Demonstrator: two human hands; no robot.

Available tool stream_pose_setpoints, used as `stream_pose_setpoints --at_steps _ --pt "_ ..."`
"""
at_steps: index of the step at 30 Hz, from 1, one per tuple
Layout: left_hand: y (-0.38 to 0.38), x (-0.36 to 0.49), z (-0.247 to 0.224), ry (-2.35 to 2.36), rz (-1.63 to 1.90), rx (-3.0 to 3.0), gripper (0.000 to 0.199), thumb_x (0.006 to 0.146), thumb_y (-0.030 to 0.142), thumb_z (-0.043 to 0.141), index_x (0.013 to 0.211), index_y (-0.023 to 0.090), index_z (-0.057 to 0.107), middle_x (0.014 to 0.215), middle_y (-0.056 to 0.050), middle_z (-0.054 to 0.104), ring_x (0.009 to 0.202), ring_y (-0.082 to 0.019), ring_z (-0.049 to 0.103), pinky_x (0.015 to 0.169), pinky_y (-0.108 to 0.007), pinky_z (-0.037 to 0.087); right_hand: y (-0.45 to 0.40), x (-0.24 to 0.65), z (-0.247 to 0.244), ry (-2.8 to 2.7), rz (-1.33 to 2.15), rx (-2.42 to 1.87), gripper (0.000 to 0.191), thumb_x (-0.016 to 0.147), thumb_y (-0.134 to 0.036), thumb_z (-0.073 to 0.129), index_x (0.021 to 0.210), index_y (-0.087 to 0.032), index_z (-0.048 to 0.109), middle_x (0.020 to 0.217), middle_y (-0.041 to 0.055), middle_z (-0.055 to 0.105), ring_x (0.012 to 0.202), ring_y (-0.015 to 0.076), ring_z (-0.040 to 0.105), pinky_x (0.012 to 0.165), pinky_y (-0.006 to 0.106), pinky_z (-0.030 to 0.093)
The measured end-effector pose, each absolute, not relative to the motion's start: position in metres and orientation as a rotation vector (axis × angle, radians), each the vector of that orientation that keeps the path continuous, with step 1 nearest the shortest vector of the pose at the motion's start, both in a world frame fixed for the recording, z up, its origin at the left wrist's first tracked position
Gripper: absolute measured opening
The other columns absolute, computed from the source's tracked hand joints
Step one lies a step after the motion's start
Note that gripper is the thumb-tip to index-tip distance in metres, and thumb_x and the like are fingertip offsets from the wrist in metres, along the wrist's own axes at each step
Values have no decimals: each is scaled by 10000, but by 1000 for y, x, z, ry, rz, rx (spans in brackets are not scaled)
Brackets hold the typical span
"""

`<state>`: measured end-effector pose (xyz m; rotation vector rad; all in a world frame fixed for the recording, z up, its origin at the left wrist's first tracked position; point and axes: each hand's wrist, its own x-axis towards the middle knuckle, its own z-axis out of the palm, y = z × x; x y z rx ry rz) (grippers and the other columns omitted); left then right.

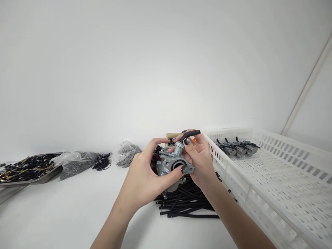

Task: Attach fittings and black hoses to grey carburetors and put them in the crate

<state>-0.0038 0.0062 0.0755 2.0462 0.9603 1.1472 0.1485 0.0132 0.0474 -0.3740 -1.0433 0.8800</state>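
Note:
Between my two hands is a silver metal carburetor [166, 165], held above the table with its round bore facing me. My left hand [145, 176] wraps its left side, the thumb lying across the flange by the bore. At the top, a short bent black rubber cap [190, 135] sticks out of the carburetor's neck toward the right. My right hand [199, 155] closes on the neck and the base of this rubber piece, thumb in front. Its other fingers are partly hidden behind. Below the carburetor lies a pile of black rubber hoses [186, 200].
At right stands a white perforated plastic crate [285, 193] with several carburetors [237, 148] inside. To the left are a metal tray [49, 176] of small black parts, clear bags [80, 162] of small pieces, and a black tangle [102, 161]. A wall [155, 69] rises behind the table.

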Motion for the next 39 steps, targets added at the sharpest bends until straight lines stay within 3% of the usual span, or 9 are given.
stream_pose_setpoints --at_steps 6,17,21,27,34,37,39 --pt "6 -2 76 967 1153 2038 503 708 335 720 1195 261 620 681 55 639 547 -138 523 512 -237 425 14 150 49 -1059 910 -373 332 804 -443 853 946 -266 610 802 -13 743 706 196 765 678 334 621" --pt "8 -2 72 979 1170 2079 509 730 362 721 1219 263 621 764 29 678 561 -141 552 513 -241 418 15 154 49 -1049 920 -401 350 753 -462 885 872 -253 630 792 -11 700 794 229 770 762 388 631" --pt "8 -2 72 982 1181 2088 500 728 362 729 1207 263 622 720 42 645 532 -135 526 495 -236 413 17 153 47 -1027 959 -380 365 730 -465 895 935 -257 677 852 3 705 755 205 749 676 333 618" --pt "7 0 73 1009 1157 2091 501 727 364 735 1203 268 610 607 69 583 492 -135 480 469 -232 383 19 154 46 -1035 973 -400 386 693 -470 922 911 -231 710 867 -8 659 584 119 668 455 211 483" --pt "4 2 73 988 1172 2075 487 729 359 727 1193 267 615 593 73 599 489 -134 485 477 -233 392 18 156 45 -1084 1029 -465 479 680 -579 897 973 -232 746 860 18 706 621 143 670 531 250 532" --pt "4 3 73 974 1175 2081 473 728 346 724 1182 258 622 603 68 617 496 -134 495 478 -233 388 18 158 44 -1128 1057 -470 462 690 -606 883 874 -204 751 764 24 695 664 168 684 620 286 561" --pt "4 3 73 973 1191 2081 456 718 344 726 1154 254 625 640 61 639 516 -132 506 481 -232 386 19 161 44 -1140 1045 -445 477 687 -632 873 830 -197 741 835 44 713 723 181 700 656 296 563"
